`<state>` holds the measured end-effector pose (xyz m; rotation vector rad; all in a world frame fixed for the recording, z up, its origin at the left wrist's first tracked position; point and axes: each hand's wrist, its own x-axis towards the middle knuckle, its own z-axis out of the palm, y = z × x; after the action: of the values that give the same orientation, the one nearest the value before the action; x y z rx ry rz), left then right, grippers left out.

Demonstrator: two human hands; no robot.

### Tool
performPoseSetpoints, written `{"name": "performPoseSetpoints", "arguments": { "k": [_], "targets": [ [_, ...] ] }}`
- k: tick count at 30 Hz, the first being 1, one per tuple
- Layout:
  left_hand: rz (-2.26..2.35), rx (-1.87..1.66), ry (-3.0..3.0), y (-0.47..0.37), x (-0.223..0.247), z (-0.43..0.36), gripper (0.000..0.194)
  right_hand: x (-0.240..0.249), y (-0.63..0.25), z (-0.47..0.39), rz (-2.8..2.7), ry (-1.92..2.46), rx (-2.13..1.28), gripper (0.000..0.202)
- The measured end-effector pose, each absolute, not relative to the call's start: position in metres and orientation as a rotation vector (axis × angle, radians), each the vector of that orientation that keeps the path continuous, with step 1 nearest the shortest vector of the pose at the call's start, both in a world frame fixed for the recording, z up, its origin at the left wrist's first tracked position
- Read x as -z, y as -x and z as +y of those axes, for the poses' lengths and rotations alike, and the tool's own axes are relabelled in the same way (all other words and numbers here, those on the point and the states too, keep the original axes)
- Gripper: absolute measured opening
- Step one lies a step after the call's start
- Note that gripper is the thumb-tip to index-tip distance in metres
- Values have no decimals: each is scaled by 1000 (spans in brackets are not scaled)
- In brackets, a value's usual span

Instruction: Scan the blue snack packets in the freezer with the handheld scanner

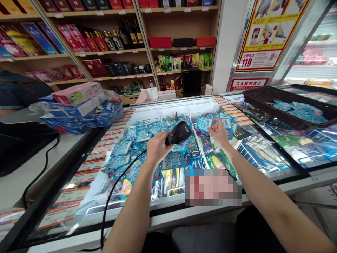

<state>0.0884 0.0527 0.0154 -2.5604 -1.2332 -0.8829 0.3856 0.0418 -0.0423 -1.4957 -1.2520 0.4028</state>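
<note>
Scanner (179, 133), black, handheld, clenched in left hand (156, 147) over open chest freezer (168, 109); head aimed forward and right, toward right hand. Black cable (110, 196) trailing from scanner handle, down past left forearm and over near freezer rim. Right hand (219, 133) pinching teal packet (204, 123) at its lower right corner, fingers closed on it, packet lifted slightly above the heap. Scanner head and packet near each other, not touching.

Freezer contents: left compartment heaped with teal packets (123, 149); white wire divider (198, 147) just right of scanner; right compartment holding darker and green wrappers (213, 160) with more teal packets at the back. Price labels (86, 165) in a row along left glass edge, a second row (231, 109) along the right edge.

Stack of boxes wrapped in clear film (81, 105) resting on left worktop, well apart from both hands. Black basket (286, 102) with teal packets set on closed glass lid at right. Wooden shelves (110, 45) of boxed goods behind freezer. Red and yellow poster (268, 31) on wall at upper right. Blurred patch at near freezer rim: content cannot be told.
</note>
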Motion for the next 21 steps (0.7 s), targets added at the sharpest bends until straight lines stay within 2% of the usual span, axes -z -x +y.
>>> {"name": "performPoseSetpoints", "arguments": {
  "k": [11, 21],
  "targets": [
    [-1329, 907, 2448, -77, -12, 62, 34, 52, -428, 53, -910, 1431, -352, 79],
    [-1381, 871, 2360, -67, -8, 70, 34, 43, -419, 34, -1083, 1913, 187, 62]
  ]
}}
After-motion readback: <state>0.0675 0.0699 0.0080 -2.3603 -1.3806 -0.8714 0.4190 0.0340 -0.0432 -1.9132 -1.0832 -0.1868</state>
